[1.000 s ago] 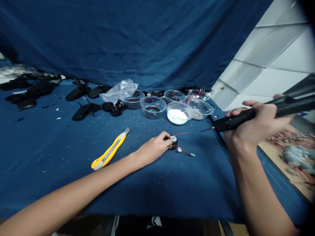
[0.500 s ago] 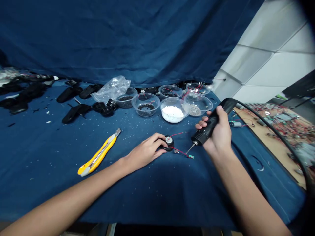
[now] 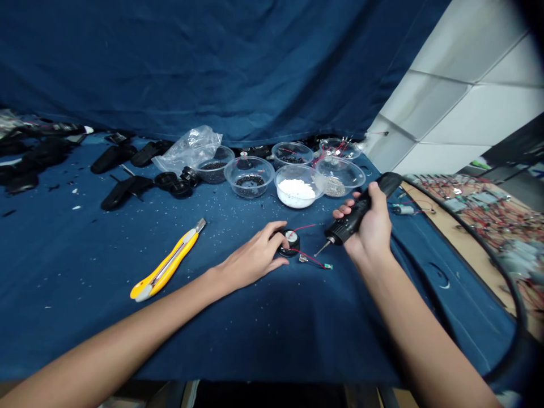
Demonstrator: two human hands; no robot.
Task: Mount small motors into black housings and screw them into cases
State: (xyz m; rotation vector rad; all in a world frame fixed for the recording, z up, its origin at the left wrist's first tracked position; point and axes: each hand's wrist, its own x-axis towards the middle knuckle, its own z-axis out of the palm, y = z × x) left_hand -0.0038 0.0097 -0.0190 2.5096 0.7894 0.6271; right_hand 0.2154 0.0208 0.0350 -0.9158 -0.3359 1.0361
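My left hand (image 3: pixel 259 253) rests on the blue cloth with its fingers closed round a small round black part (image 3: pixel 293 247) that has a white disc on top. Red wires (image 3: pixel 306 255) run from this part, one ending at a tiny green board (image 3: pixel 328 266). A small metal piece (image 3: pixel 303 258) lies beside it. In my right hand (image 3: pixel 374 224) is a black corded electric screwdriver (image 3: pixel 351 218), gripped round its body. Its thin bit points down and left, close to the wires and apart from the black part.
A yellow utility knife (image 3: pixel 168 263) lies to the left. Behind stand several clear plastic bowls (image 3: pixel 249 192), one with white pieces. Black plastic housings (image 3: pixel 123 191) and a clear bag (image 3: pixel 189 148) are at back left. At right, a board (image 3: pixel 459 229) carries wired parts; the screwdriver's cable (image 3: pixel 505 272) loops there.
The screwdriver in my right hand has shifted slightly left, its bit nearer the black part. My left hand keeps its hold. The whole view has shifted a little.
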